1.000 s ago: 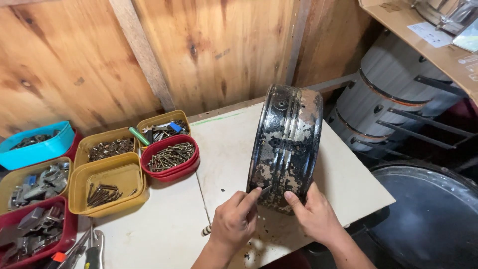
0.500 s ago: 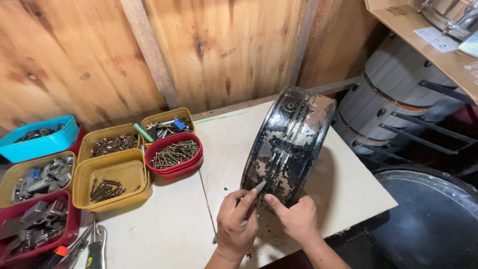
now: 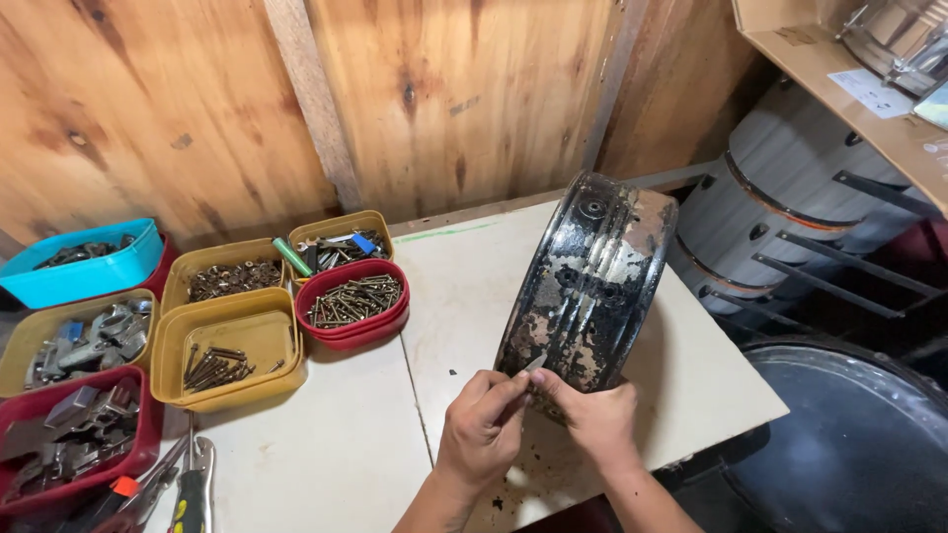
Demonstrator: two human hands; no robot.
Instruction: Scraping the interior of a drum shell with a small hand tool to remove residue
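A black wheel rim (image 3: 591, 281) with peeling, flaking paint stands on edge on the white table (image 3: 336, 444), leaning slightly to the left. My left hand (image 3: 484, 426) pinches a small thin metal tool whose tip touches the rim's lower edge. My right hand (image 3: 595, 419) grips the bottom of the rim beside it and steadies it. Dark paint flakes lie on the table under both hands.
Left of the rim stand several plastic trays of hardware: a red one with screws (image 3: 355, 301), yellow ones (image 3: 225, 345), a blue one (image 3: 84, 262) and a dark red one (image 3: 69, 434). Pliers (image 3: 193, 489) lie at the front left. A dark barrel lid (image 3: 839, 434) sits at right.
The rim has tipped a little more to the left and my hands have closed in together at its lower edge, the left one bringing the small tool against it.
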